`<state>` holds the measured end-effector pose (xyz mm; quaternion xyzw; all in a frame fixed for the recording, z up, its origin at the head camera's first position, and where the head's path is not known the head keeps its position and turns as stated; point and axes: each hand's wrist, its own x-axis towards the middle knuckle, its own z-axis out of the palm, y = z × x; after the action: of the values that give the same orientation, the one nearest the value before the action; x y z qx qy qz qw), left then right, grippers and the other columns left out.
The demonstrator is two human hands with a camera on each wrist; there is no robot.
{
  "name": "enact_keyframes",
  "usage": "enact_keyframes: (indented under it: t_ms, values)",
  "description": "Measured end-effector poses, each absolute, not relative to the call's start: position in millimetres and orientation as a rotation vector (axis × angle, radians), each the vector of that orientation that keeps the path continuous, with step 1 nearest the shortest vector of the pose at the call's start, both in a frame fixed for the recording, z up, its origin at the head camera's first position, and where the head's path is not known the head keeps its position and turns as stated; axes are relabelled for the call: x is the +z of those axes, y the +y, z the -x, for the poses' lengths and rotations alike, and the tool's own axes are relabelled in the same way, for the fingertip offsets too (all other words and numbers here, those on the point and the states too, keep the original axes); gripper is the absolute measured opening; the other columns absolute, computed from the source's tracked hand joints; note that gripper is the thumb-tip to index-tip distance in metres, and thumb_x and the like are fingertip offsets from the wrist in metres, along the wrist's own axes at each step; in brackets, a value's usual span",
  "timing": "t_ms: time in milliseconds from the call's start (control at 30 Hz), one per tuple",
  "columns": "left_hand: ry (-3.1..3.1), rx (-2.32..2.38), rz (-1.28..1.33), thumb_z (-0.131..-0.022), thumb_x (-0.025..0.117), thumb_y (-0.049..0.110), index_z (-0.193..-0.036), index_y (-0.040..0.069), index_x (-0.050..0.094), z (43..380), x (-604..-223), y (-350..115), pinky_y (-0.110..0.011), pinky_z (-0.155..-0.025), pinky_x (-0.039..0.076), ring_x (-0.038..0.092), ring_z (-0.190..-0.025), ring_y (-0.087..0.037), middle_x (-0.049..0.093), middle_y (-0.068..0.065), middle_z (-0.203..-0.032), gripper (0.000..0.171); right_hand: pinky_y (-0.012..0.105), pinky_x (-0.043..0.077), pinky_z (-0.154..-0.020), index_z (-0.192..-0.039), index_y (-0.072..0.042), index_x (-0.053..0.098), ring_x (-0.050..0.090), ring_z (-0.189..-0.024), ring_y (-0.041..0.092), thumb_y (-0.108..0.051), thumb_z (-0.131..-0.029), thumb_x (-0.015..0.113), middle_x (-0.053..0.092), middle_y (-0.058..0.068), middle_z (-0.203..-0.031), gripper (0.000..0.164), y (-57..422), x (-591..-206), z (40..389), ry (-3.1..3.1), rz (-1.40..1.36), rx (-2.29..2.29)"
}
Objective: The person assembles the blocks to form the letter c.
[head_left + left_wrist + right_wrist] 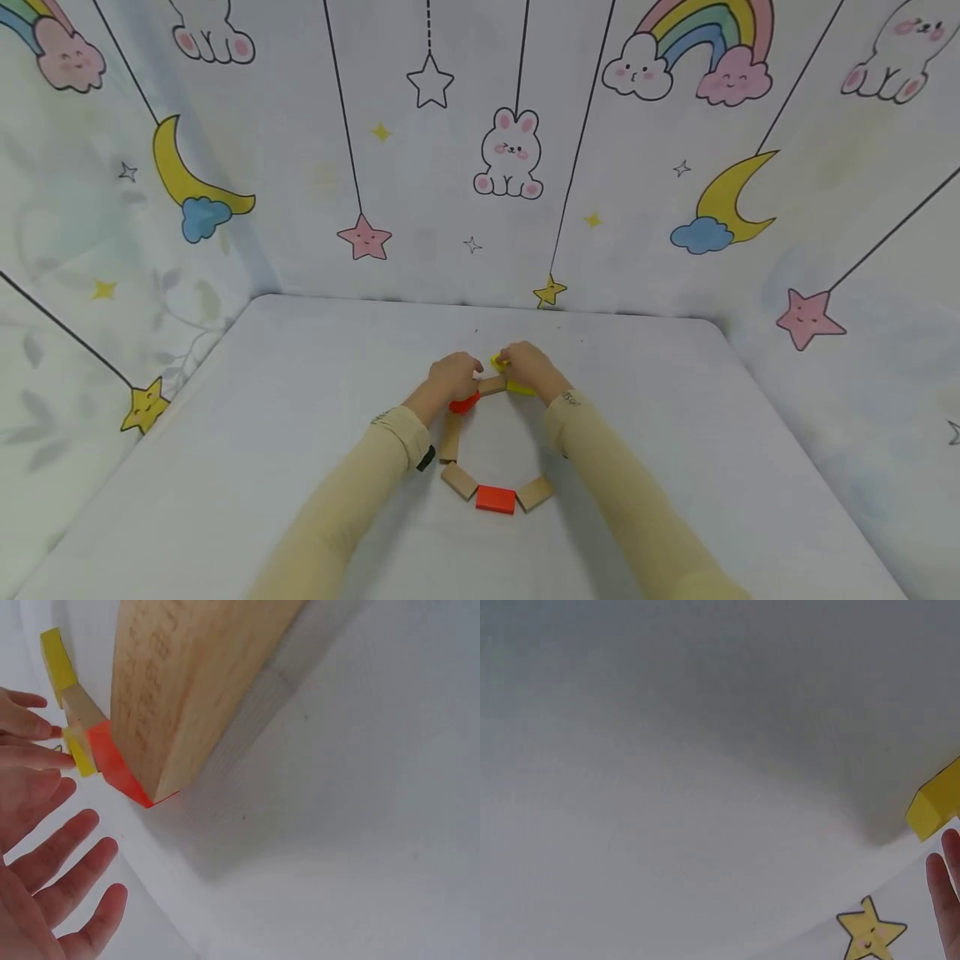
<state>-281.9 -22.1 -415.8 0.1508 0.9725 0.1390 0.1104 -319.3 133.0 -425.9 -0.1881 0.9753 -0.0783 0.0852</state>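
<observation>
My right hand (528,367) pinches a small yellow block (498,363) just beyond the far side of a ring of blocks. In the left wrist view, the fingertips (54,733) of that hand hold the yellow block (79,751) against the plain wooden block (84,706). My left hand (453,375) is over the ring's far left, close to a red block (465,404). Its fingers (86,859) are spread and hold nothing. Another yellow block (521,388) lies below my right hand, partly covered by it. A wooden block (492,385) sits between the hands.
Nearer me, the ring continues with wooden blocks (450,437), a red block (495,499) and another wooden block (534,493); its right side has a gap. All lie on a white table (300,367). A patterned cloth wall (435,183) stands behind.
</observation>
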Motion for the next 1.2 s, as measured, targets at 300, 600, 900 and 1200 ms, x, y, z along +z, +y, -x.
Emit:
enact_keyframes:
  t_ms: [300, 600, 900, 1200]
  values:
    - [2.919, 0.326, -0.542, -0.088, 0.059, 0.022, -0.115, 0.015, 0.063, 273, -410, -27, -0.038, -0.075, 0.049, 0.056, -0.098, -0.022, 0.058, -0.005, -0.111, 0.028, 0.039, 0.034, -0.1, -0.114, -0.002, 0.062, 0.048, -0.116, 0.029, -0.002, -0.09, 0.053, 0.057, 0.014, -0.119, 0.026, 162, -425, 322, 2.914, 0.442, -0.267]
    - [2.963, 0.232, -0.791, -0.086, 0.063, 0.029, -0.098, 0.016, 0.069, 243, -407, -27, -0.036, -0.064, 0.047, 0.055, -0.083, -0.018, 0.059, 0.0, -0.088, 0.019, 0.043, 0.037, -0.097, -0.105, 0.001, 0.067, 0.051, -0.11, 0.033, -0.005, -0.086, 0.061, 0.06, 0.016, -0.111, 0.021, 201, -414, 316, 2.891, 0.421, -0.344]
    - [2.826, 0.185, -1.025, -0.082, 0.062, 0.046, -0.089, 0.021, 0.069, 186, -404, 3, -0.025, -0.058, 0.041, 0.05, -0.074, -0.011, 0.057, 0.007, -0.079, 0.027, 0.037, 0.047, -0.082, -0.097, 0.0, 0.07, 0.057, -0.09, 0.026, -0.002, -0.081, 0.067, 0.063, 0.012, -0.097, 0.017, 223, -410, 300, 2.829, 0.451, -0.398]
    - [2.819, 0.016, -1.087, -0.08, 0.056, 0.059, -0.082, 0.018, 0.062, 148, -414, 20, -0.029, -0.059, 0.035, 0.046, -0.071, -0.012, 0.051, 0.005, -0.073, 0.042, 0.032, 0.049, -0.075, -0.088, -0.005, 0.073, 0.057, -0.082, 0.019, -0.004, -0.074, 0.074, 0.062, 0.004, -0.087, 0.014, 241, -415, 274, 2.794, 0.562, -0.51]
